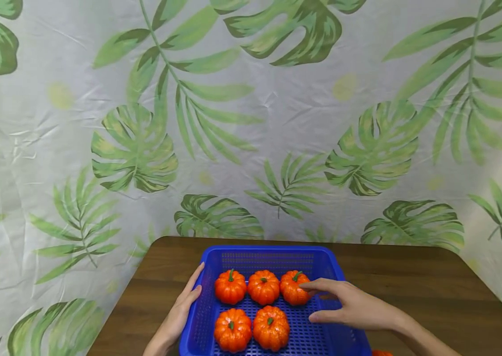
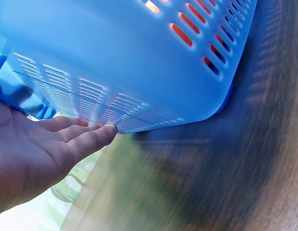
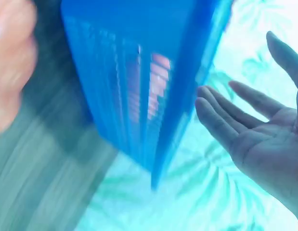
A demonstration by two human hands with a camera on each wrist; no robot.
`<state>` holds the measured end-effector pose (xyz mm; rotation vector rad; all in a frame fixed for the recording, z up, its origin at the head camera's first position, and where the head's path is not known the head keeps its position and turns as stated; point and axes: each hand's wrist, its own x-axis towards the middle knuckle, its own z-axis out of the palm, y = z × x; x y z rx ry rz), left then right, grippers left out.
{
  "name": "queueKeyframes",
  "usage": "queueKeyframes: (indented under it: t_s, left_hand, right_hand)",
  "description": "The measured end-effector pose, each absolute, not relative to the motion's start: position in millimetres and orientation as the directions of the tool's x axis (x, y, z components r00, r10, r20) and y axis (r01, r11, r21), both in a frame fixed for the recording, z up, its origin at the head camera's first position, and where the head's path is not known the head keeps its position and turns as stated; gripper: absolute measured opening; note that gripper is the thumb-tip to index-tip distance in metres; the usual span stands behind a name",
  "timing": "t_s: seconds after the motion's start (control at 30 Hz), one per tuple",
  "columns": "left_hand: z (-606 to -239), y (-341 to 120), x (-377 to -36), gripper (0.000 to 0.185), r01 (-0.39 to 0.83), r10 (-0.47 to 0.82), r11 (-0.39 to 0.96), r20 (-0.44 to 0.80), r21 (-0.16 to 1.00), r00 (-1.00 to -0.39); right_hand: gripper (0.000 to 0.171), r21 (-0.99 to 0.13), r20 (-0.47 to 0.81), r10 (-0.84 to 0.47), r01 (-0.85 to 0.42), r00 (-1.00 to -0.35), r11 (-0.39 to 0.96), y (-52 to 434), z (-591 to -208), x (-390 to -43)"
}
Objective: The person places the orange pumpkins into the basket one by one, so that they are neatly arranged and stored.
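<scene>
Five small orange pumpkins sit in a blue perforated basket [image 1: 322,262] on a brown wooden table [image 1: 411,282] — three in the far row, two in the near row. The left hand [image 1: 180,311] lies flat against the basket's left wall, fingers straight and gripping nothing; the left wrist view shows the fingertips [image 2: 98,134] touching the slotted side. The right hand [image 1: 349,306] reaches over the basket's right side with fingers extended and relaxed, the forefinger touching the far-right pumpkin [image 1: 293,288]; it clasps nothing. The far-middle pumpkin [image 1: 263,287] and far-left pumpkin [image 1: 230,287] stand just beside it, the near-left pumpkin [image 1: 232,330] and near-middle pumpkin [image 1: 271,328] in front, leaving the near-right spot bare. An orange sliver [image 1: 382,353] shows at the frame's bottom edge, right of the basket; what it is cannot be told.

Judged from this layout, the step in hand is setting pumpkins in rows — the left hand steadying the basket. A next move would call for a pumpkin placed upright in the bare near-right spot.

Behind the table hangs a pale cloth backdrop [image 1: 277,123] printed with green leaves.
</scene>
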<state>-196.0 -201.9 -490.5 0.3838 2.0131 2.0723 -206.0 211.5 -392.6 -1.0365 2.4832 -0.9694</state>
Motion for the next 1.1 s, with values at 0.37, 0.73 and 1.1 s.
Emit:
queueKeyframes:
  t_s: [0.37,0.73,1.1]
  left_hand:
    - [-490.6,-206.6,-196.0,0.059,0.035,0.352,-0.023,0.041,0.999,-0.935]
    - [-490.7,-204.2,-197.0,0.058,0.039,0.358,-0.044,0.053,0.998,-0.932]
    - [-491.7,-202.3,-197.4,0.058,0.041,0.344,-0.030,0.049,0.999,-0.938]
  right_hand:
    - [0.054,-0.626,0.138,-0.683,-0.598,-0.717,0.501,287.7,-401.9,-185.8]
    - [0.054,-0.831,-0.013,-0.691,-0.376,-0.723,0.410,359.9,-447.5,-181.6]
    - [0.049,-0.985,-0.093,-0.775,-0.055,-0.625,0.163,379.9,-490.0,-180.5]
